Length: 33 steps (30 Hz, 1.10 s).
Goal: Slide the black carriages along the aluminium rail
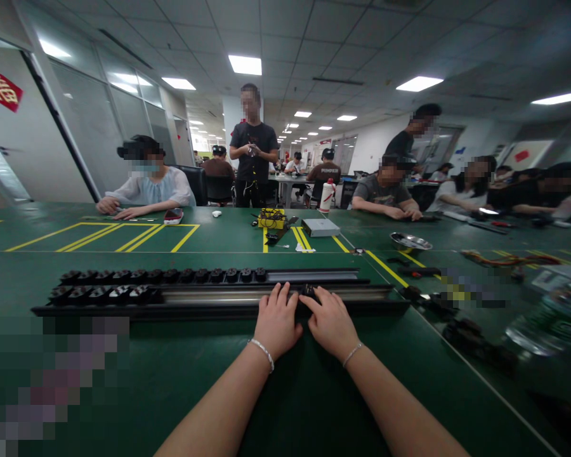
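Observation:
Two long black track rails lie side by side across the green table: a near rail [209, 297] and a far rail [314, 275]. Round black socket modules [201, 275] line the left part of the far one, and several squarer modules [99, 293] sit at the left end of the near one. My left hand [276, 322] lies over the near rail with its fingers stretched out and holding nothing. Just right of it, my right hand [334, 322] has its fingertips around a small black module [309, 290] set in the same rail. Its underside is hidden.
Behind the rails are a yellow box with cables [271, 219], a grey box [320, 228] and a metal bowl [410, 242]. To the right lie black parts [476, 339] and a clear plastic bottle [547, 320]. Co-workers sit across the table; one person [254, 143] stands.

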{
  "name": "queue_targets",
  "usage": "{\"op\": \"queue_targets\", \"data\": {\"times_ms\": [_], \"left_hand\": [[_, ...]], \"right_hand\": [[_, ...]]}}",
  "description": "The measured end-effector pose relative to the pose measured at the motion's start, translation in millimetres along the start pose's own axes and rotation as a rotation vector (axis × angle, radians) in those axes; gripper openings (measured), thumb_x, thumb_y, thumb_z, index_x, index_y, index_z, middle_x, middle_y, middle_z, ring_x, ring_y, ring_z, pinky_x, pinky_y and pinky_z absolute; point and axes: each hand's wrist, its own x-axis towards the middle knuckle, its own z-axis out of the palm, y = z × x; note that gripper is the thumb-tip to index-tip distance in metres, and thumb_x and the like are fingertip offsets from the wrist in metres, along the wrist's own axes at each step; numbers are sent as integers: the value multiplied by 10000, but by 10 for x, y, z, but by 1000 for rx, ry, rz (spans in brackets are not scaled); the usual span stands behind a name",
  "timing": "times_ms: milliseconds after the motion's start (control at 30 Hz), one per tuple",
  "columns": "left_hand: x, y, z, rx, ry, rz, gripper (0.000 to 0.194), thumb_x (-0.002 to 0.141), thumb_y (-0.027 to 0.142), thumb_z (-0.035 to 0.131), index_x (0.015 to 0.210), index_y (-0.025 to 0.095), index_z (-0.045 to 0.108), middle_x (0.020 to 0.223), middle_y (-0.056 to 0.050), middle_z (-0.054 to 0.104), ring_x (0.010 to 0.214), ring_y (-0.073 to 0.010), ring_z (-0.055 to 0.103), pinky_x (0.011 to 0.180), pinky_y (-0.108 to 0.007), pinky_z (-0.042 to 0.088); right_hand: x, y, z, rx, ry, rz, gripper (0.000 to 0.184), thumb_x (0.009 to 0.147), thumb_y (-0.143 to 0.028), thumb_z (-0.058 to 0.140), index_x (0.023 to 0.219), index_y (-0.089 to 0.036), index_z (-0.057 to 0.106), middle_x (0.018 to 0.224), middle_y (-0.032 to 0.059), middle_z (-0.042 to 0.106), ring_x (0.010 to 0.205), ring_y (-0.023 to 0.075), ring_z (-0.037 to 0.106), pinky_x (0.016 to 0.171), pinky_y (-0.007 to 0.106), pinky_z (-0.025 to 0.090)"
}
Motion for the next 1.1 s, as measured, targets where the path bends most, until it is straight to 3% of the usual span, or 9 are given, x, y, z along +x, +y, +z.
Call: {"op": "queue_targets", "data": {"times_ms": [1100], "left_hand": [[-1, 24, -47, -12, -29, -6, 622, 711, 380, 538, 1298, 259, 372, 1439, -66, 283, 1317, -274, 185, 999, -441, 248]], "right_hand": [[1, -31, -7, -10, 15, 26, 424, 743, -160, 459, 1148, -255, 540, 1207, 104, 491, 1166, 211, 395, 996, 383, 227]]}}
